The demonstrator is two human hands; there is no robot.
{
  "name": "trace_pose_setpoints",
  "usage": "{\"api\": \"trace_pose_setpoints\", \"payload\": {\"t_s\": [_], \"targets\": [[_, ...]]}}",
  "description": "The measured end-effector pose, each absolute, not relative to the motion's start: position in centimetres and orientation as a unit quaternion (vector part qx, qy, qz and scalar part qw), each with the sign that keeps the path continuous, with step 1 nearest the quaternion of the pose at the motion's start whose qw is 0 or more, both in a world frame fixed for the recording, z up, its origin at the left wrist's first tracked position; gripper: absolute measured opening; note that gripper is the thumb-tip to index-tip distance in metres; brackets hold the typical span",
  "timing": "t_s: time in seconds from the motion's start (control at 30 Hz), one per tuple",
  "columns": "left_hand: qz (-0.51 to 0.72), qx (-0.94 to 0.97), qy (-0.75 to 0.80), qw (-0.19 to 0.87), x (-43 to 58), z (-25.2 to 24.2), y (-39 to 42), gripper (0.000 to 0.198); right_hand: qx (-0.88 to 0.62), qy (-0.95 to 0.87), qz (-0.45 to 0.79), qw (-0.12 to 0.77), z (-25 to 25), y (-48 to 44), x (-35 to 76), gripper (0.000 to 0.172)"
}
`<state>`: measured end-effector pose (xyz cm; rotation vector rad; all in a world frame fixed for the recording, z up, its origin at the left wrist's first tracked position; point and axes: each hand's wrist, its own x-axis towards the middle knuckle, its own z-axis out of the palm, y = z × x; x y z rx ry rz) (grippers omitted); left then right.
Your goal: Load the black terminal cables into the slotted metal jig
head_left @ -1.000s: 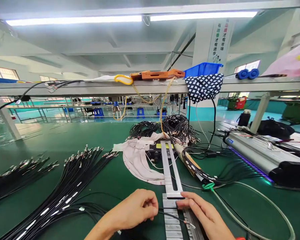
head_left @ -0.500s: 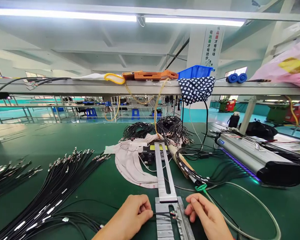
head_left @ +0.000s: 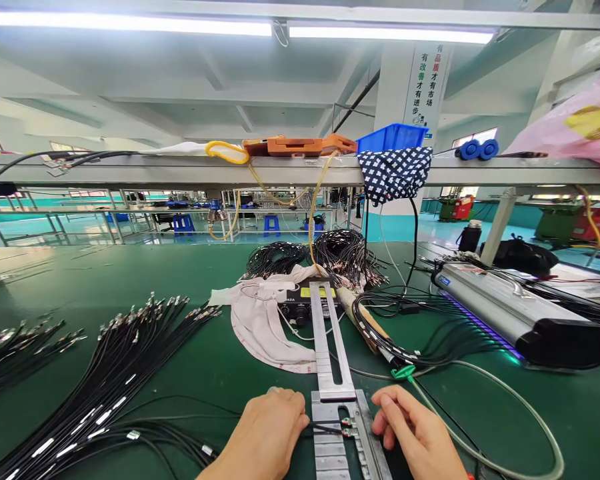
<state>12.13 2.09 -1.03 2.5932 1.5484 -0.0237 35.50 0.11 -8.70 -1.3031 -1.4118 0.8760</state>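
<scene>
The left hand [head_left: 267, 433] grips two black cables [head_left: 326, 427]; their terminated ends lie on the slotted metal fixture [head_left: 331, 460] near the middle of the table's [head_left: 180, 270] near edge. The right hand [head_left: 410, 427] is loosely curled just beside the fixture; whether it holds anything cannot be told. Toward the far edge, the black control unit [head_left: 300, 315] bears a partly legible marking ending "2A". The column sign [head_left: 425, 83] reads "有品质才有市场" and "有改善才有进步".
</scene>
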Motion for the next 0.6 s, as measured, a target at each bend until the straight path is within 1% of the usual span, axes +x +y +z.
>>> {"api": "trace_pose_setpoints", "payload": {"t_s": [0.1,0.2,0.3,0.47,0.6], "targets": [[-0.012,0.862,0.506,0.042,12.4,-0.9,2.0,0.025,-0.54,-0.585,0.358,0.489,-8.7,0.1,35.6,0.057],[-0.017,0.862,0.505,0.036,12.6,-0.9,1.9,0.025,-0.542,-0.597,0.348,0.478,-8.4,-0.2,35.4,0.052],[-0.008,0.86,0.509,0.043,12.6,-0.8,1.7,0.025,-0.552,-0.632,0.305,0.45,-8.2,-0.6,35.2,0.041],[0.042,0.85,0.52,0.077,12.3,-1.2,1.9,0.023,-0.585,-0.69,0.188,0.383,-8.9,-0.2,34.7,0.023],[0.077,0.828,0.54,0.128,12.1,-1.9,2.2,0.022,-0.605,-0.686,0.155,0.374,-9.7,0.4,33.7,0.01]]}}
